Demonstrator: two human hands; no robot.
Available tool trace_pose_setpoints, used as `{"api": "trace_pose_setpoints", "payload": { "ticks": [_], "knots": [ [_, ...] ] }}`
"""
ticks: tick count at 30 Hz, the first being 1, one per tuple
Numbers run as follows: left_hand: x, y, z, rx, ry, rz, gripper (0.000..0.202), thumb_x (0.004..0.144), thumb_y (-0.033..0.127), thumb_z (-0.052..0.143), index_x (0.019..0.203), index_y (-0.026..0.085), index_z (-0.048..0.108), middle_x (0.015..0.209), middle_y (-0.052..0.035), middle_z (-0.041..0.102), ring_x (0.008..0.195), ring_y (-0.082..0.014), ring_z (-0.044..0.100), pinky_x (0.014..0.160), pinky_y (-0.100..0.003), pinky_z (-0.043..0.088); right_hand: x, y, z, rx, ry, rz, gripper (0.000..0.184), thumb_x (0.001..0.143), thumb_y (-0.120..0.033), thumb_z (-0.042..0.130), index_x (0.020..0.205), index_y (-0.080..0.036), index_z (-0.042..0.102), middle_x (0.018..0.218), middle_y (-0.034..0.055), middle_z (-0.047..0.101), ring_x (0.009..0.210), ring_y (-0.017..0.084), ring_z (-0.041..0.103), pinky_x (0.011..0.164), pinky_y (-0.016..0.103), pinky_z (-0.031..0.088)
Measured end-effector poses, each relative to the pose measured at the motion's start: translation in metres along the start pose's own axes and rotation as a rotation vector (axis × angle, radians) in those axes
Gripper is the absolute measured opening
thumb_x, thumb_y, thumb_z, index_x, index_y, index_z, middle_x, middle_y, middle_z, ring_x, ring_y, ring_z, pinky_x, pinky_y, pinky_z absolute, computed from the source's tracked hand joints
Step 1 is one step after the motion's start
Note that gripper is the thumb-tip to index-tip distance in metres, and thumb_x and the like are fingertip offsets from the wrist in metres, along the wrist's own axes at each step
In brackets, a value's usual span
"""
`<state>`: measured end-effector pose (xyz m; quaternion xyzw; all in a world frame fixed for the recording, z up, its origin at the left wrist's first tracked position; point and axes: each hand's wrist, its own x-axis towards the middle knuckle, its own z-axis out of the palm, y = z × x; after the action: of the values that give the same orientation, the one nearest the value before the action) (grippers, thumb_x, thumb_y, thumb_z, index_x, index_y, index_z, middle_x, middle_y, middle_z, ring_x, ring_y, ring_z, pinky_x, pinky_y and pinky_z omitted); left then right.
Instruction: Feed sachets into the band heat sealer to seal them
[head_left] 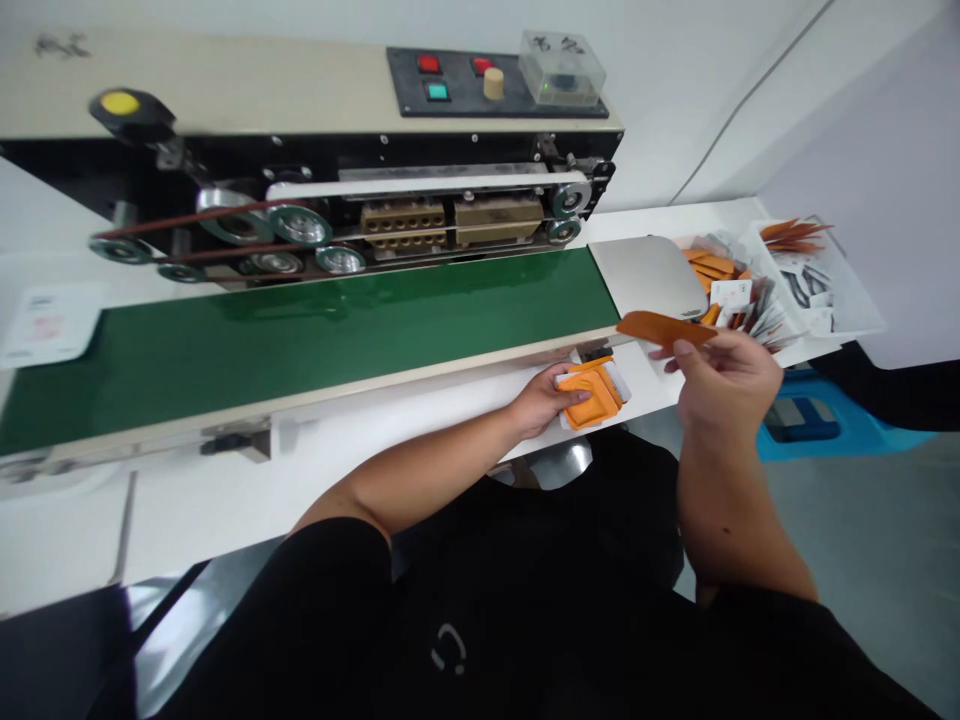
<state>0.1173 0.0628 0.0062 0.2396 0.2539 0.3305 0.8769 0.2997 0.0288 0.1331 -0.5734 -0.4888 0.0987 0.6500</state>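
A: Right hand (726, 380)?
B: Fingers pinching a flat orange piece (660, 326), raised near the metal plate (652, 272).
A: Left hand (541, 403)?
B: Thumb clamping an orange stack (600, 402), just nearside of the green belt (412, 318).

A cream machine (262, 85) stands along the white table (322, 445), its dark panel (461, 98) bearing two red buttons (428, 64), a teal one (437, 91), a tan knob (493, 84) and a clear box (562, 68). A yellow-capped handle (133, 108) juts above the pulleys (300, 224); a cable (739, 105) slants up the wall (667, 70), and a blue thing (877, 435) sits low on the right.
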Motion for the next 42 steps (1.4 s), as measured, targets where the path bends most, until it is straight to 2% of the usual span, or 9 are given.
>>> {"api": "trace_pose_setpoints", "payload": {
  "ticks": [2,5,9,14,24,30,33,38,42],
  "knots": [
    [0.000,-0.001,-0.001,0.000,0.007,0.006,0.073,0.055,0.026,0.108,0.116,0.015,0.069,0.106,-0.0068,0.078,0.101,-0.0212,0.075,0.113,-0.051,0.052,0.028,-0.003,0.009,-0.227,-0.058,-0.256,0.018,0.089,-0.035,0.080,0.083,-0.019,0.074,0.081,0.0077,0.077,0.077,0.025,0.077,0.073,0.040,0.062],
    [0.001,-0.001,-0.002,0.014,0.004,0.002,0.075,0.054,0.027,0.108,0.116,0.015,0.068,0.105,-0.0063,0.078,0.099,-0.0208,0.074,0.111,-0.050,0.053,0.076,0.006,0.024,-0.570,-0.230,-0.553,0.017,0.099,-0.033,0.065,0.093,-0.022,0.076,0.099,0.0101,0.080,0.099,0.027,0.077,0.094,0.045,0.060],
    [0.001,0.000,-0.001,0.027,-0.004,-0.005,0.076,0.053,0.028,0.109,0.116,0.015,0.068,0.106,-0.0072,0.077,0.097,-0.0207,0.074,0.108,-0.049,0.054,0.124,0.029,0.045,-0.765,-0.408,-0.684,0.019,0.103,-0.031,0.056,0.103,-0.021,0.072,0.112,0.0103,0.078,0.102,0.025,0.074,0.087,0.038,0.058],
    [0.001,0.000,0.000,0.036,-0.008,0.008,0.076,0.052,0.031,0.109,0.114,0.015,0.069,0.105,-0.0068,0.077,0.097,-0.0202,0.073,0.106,-0.047,0.054,0.138,0.042,0.066,-0.906,-0.476,-0.725,0.016,0.103,-0.024,0.054,0.099,-0.019,0.068,0.113,0.0079,0.076,0.090,0.019,0.069,0.074,0.030,0.050],
    [0.005,-0.003,-0.002,0.021,-0.011,0.013,0.075,0.053,0.030,0.109,0.113,0.016,0.068,0.105,-0.0059,0.077,0.095,-0.0187,0.073,0.105,-0.045,0.055,0.117,0.027,0.092,-0.927,-0.616,-0.793,0.020,0.105,-0.021,0.051,0.105,-0.019,0.071,0.121,0.0072,0.078,0.085,0.018,0.066,0.069,0.031,0.042],
    [0.002,0.000,0.000,0.015,-0.002,-0.003,0.076,0.051,0.031,0.110,0.112,0.015,0.068,0.104,-0.0055,0.077,0.095,-0.0178,0.073,0.105,-0.044,0.055,0.104,0.011,0.101,-0.794,-0.656,-0.689,0.029,0.106,-0.045,0.061,0.115,-0.020,0.072,0.132,0.0121,0.075,0.107,0.026,0.070,0.082,0.036,0.053],
    [0.002,0.000,0.000,0.015,-0.007,0.010,0.073,0.051,0.031,0.110,0.108,0.015,0.068,0.103,-0.0056,0.078,0.095,-0.0178,0.073,0.106,-0.045,0.054,0.086,0.000,0.085,-0.672,-0.562,-0.597,0.036,0.100,-0.054,0.068,0.115,-0.022,0.074,0.125,0.0125,0.076,0.111,0.029,0.071,0.084,0.040,0.058],
    [0.003,-0.003,-0.002,-0.017,-0.025,0.018,0.070,0.054,0.029,0.108,0.110,0.015,0.069,0.105,-0.0074,0.078,0.095,-0.0184,0.074,0.106,-0.045,0.054,0.024,-0.009,0.029,-0.549,-0.357,-0.446,0.023,0.099,-0.046,0.068,0.102,-0.025,0.076,0.096,0.0083,0.077,0.079,0.024,0.069,0.073,0.040,0.057],
    [0.001,-0.002,-0.001,0.020,-0.040,0.035,0.068,0.058,0.032,0.107,0.111,0.015,0.070,0.105,-0.0070,0.077,0.093,-0.0177,0.073,0.100,-0.040,0.055,-0.036,0.008,-0.009,-0.618,-0.384,-0.312,0.017,0.101,-0.036,0.066,0.090,-0.024,0.072,0.078,0.0042,0.072,0.065,0.019,0.061,0.067,0.036,0.051]
  ]
}}
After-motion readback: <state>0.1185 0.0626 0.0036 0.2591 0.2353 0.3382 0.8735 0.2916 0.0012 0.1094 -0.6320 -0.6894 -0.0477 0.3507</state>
